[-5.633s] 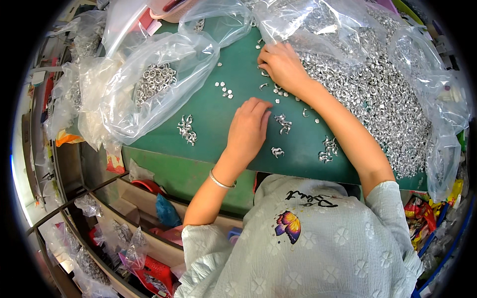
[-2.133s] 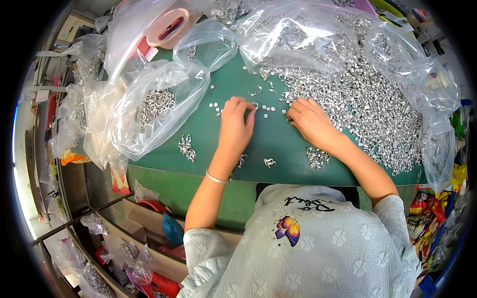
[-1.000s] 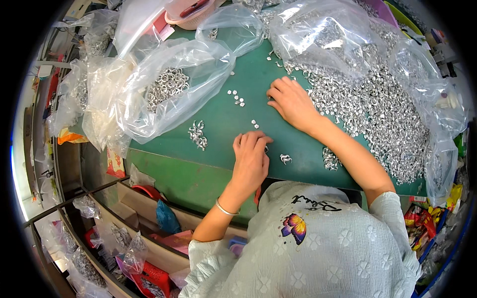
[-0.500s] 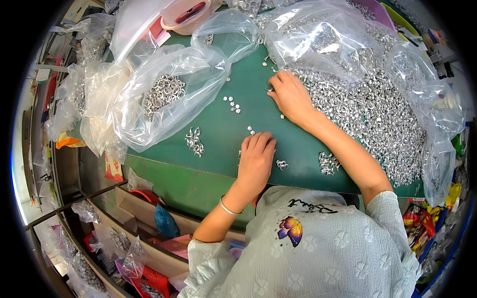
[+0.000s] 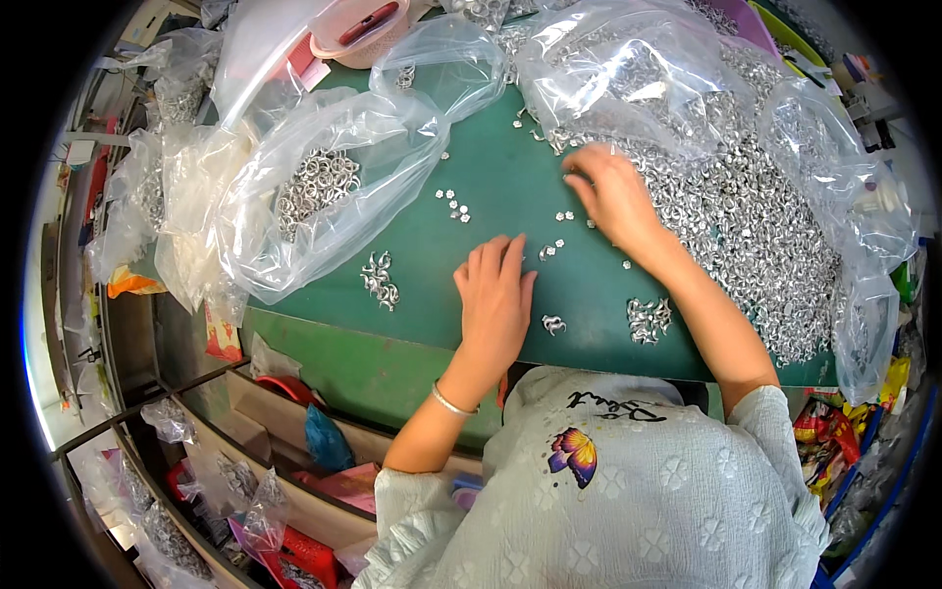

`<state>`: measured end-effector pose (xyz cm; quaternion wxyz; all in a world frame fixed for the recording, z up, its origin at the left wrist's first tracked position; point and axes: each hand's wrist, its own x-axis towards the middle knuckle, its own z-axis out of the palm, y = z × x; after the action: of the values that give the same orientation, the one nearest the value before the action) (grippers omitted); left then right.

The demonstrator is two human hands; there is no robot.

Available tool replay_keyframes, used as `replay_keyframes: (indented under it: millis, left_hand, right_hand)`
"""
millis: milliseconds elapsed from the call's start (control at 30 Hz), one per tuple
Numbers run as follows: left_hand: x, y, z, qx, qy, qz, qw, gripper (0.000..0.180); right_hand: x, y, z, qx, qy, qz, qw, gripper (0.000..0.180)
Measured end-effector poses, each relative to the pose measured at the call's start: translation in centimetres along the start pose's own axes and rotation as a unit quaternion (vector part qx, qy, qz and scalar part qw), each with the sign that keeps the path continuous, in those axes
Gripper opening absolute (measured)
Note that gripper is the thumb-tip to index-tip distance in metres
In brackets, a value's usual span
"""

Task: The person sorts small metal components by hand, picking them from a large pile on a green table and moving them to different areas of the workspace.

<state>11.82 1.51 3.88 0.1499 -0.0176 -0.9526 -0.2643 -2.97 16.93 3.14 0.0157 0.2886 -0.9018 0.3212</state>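
Observation:
My left hand (image 5: 496, 299) lies palm down on the green table mat (image 5: 412, 221), fingers stretched out and nothing visible in them. Just past its fingertips are a few small silver flower-shaped pieces (image 5: 551, 249). My right hand (image 5: 618, 201) hovers or rests at the left edge of a large heap of curved silver metal pieces (image 5: 756, 231); thumb and fingers are apart and bent, their undersides hidden. Between the hands lie more flower-shaped pieces (image 5: 564, 216). Another scattered group of flower-shaped pieces (image 5: 453, 204) sits farther left. A single curved silver piece (image 5: 553, 324) lies beside my left wrist.
Small piles of curved pieces lie near the front edge, one left (image 5: 380, 282) and one right (image 5: 649, 321). An open clear bag (image 5: 392, 196) holds silver rings (image 5: 319, 187). Clear plastic (image 5: 628, 69) covers the heap's back. A pink basket (image 5: 368, 49) stands at the back left.
My right hand has moved right and slightly down, uncovering flower-shaped pieces on the mat. My left hand has shifted slightly left and up, its fingers now straighter.

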Motion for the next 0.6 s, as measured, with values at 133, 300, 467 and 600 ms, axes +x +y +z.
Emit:
replay_keyframes:
  millis: [133,300,467,600]
  left_hand:
    - [1.0,-1.1,1.1,0.012,-0.040,0.029,0.999,0.026]
    - [1.0,-2.1,1.1,-0.052,-0.040,0.042,0.997,0.013]
    - [-0.4,-1.5,-0.7,-0.139,-0.030,-0.029,0.989,0.016]
    - [-2.4,-1.8,-1.0,-0.134,-0.043,-0.055,0.988,0.017]
  right_hand:
    - [0.7,0.7,1.2,-0.138,0.026,-0.063,0.988,0.016]
    - [1.0,1.1,1.1,-0.147,-0.016,-0.088,0.985,0.013]
    - [0.7,1.1,0.9,-0.138,-0.006,-0.074,0.988,0.011]
    - [-1.5,-2.5,-0.2,-0.020,-0.041,-0.105,0.993,0.012]
